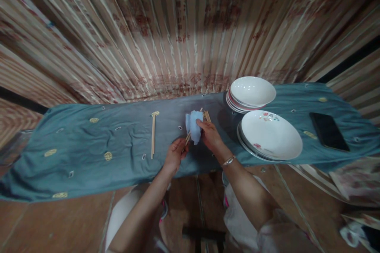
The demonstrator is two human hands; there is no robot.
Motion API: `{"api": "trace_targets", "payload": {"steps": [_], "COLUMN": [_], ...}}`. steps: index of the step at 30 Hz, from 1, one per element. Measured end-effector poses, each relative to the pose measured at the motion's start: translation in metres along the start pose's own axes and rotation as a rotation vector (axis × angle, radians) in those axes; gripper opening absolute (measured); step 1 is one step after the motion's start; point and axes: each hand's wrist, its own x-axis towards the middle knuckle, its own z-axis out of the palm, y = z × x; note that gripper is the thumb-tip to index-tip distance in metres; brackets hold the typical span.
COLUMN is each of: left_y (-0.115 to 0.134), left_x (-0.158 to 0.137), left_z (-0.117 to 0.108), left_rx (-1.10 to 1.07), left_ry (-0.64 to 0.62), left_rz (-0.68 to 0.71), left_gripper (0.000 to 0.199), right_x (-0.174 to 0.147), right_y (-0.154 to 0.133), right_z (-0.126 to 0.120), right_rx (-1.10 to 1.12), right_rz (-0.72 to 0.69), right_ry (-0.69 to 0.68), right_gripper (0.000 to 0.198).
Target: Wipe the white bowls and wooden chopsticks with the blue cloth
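Hands (175, 152) (210, 134) on chopsticks (188, 138) and cloth (195, 128), tablecloth marks (144, 157) illegible

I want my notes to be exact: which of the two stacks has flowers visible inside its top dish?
The near stack, closer to the person: its top dish has coloured flowers inside. The far stack looks plain white inside.

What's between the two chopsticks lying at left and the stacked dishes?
Head view: the left hand gripping chopsticks, the right hand holding a blue cloth over them, and more chopsticks partly behind the right hand.
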Motion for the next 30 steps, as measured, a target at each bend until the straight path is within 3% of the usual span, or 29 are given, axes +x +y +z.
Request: {"api": "trace_targets", "payload": {"steps": [13, 26, 30], "left_y": [0.007, 0.005, 0.002], "left_x": [0.004, 0.006, 0.005], "left_z": [0.0, -0.004, -0.003], "left_rx": [-0.065, -0.011, 0.027], "left_ry": [0.06, 0.045, 0.037], "left_rz": [0.088, 0.128, 0.111], "left_gripper": [0.037, 0.038, 0.041], "right_x": [-0.024, -0.025, -0.019], "right_y": [0.015, 0.017, 0.013], "right_z": [0.017, 0.017, 0.014], "right_rx": [-0.327, -0.272, -0.16], "right_rz": [0.003, -0.004, 0.021], "right_ry": [-0.158, -0.123, -0.084], "right_gripper": [0.037, 0.033, 0.032]}}
